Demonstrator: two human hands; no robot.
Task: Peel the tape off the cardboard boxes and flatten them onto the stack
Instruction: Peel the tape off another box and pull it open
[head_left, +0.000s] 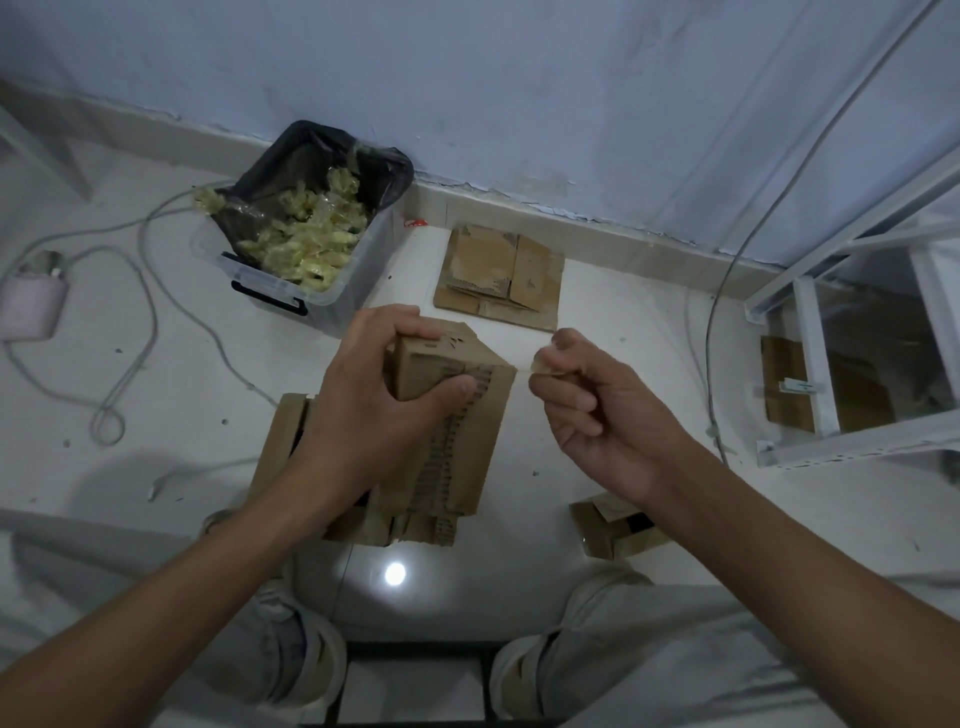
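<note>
My left hand (371, 395) grips a small brown cardboard box (441, 364) held above the floor, fingers over its top and thumb on its front face. My right hand (587, 395) pinches a strip of clear tape (543, 366) that stretches from the box's right edge. Beneath the box lies a stack of flattened cardboard (447, 467) on the white floor. A second flat pile of cardboard (501, 275) lies further back by the wall. Another small box (615, 530) sits on the floor under my right wrist.
A clear plastic bin (311, 234) lined with a black bag holds crumpled tape at the back left. Grey cables (135, 332) and a pink device (31, 306) lie left. A white metal shelf frame (841, 353) with cardboard stands right. My knees and shoes fill the bottom.
</note>
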